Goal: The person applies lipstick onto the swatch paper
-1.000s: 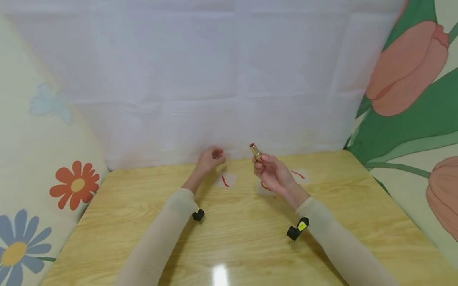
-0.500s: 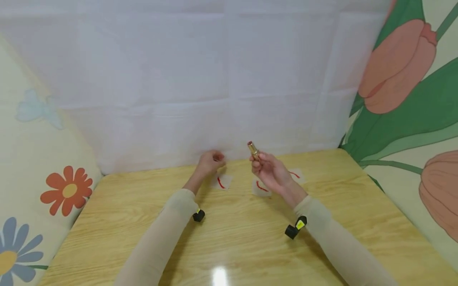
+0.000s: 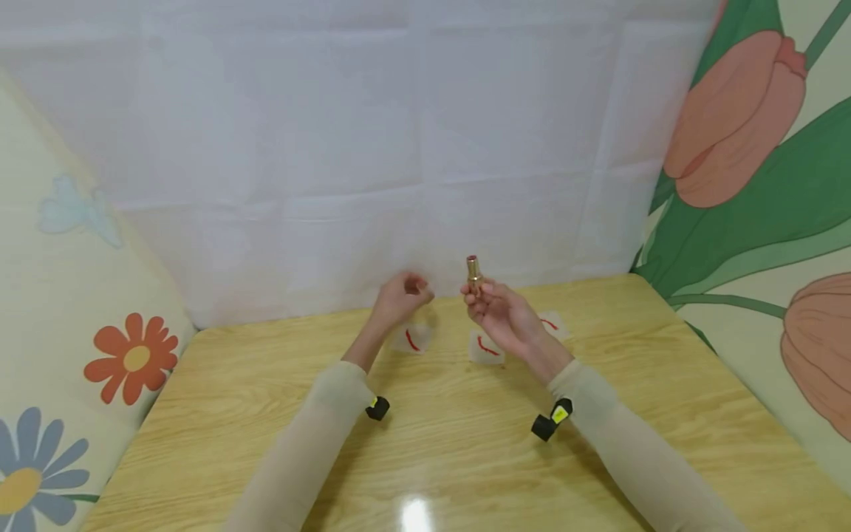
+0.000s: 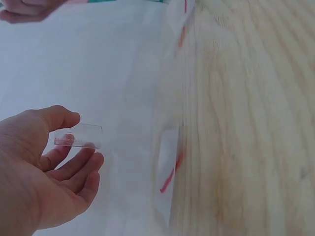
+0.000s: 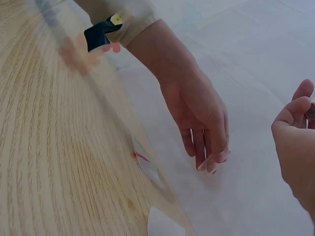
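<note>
My right hand (image 3: 503, 318) grips a gold-cased lipstick (image 3: 473, 267) by its base, above the table in the head view. The tube points up and its red tip shows at the top. Left of it, my left hand (image 3: 399, 301) pinches a small clear plastic cap (image 4: 88, 142) between thumb and fingers, seen best in the left wrist view. The cap is see-through, with its outer end free of the fingers. The two hands are a short way apart. In the right wrist view the lipstick is mostly cut off by the frame's edge.
Three small white paper pieces, each with a red stroke, lie on the wood table (image 3: 452, 436): a left paper (image 3: 402, 341), a middle paper (image 3: 484, 357) and a right paper (image 3: 555, 329). A white cloth (image 3: 299, 148) hangs behind the table; flower-painted panels flank it.
The lipstick has turned from leaning left to nearly upright in my right hand. My left hand has moved slightly right, nearer the lipstick, with the cap. The head view has shifted a little.
</note>
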`<state>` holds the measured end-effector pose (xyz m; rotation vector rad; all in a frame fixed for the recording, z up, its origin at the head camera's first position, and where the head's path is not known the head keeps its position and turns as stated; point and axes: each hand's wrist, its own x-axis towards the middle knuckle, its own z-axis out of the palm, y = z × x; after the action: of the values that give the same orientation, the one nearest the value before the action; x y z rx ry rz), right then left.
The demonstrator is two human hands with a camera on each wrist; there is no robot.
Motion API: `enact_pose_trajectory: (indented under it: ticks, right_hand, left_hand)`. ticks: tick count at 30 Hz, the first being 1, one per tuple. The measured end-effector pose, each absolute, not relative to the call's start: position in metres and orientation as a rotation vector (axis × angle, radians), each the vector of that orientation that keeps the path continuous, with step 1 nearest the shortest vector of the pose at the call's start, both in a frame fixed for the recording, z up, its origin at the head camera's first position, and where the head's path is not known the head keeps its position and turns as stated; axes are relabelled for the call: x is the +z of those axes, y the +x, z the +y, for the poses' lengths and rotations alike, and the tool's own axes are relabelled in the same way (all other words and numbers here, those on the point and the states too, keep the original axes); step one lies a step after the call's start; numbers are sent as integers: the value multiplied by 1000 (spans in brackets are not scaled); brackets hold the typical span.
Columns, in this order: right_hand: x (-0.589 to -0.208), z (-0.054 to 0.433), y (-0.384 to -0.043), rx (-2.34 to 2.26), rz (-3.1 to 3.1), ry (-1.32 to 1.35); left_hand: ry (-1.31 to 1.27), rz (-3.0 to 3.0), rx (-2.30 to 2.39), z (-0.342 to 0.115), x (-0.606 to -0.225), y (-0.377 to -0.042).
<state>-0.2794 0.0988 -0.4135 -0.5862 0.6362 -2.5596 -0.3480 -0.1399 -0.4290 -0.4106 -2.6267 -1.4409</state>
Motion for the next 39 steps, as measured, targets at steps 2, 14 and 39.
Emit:
enact_pose_trajectory:
  ticks: [2, 14, 39]
  right_hand:
    - [-414, 100, -280, -2557, 634, -584]
    - [-413, 97, -275, -2560, 1010, -567]
    - [-413, 102, -278, -2479, 1390, -683]
  left_hand:
    - [-400, -2615, -1495, -136, -426, -342]
    - [-484, -2461, -1606, -133, -404, -311]
    - [-851, -2395, -1259, -135, -355, -288]
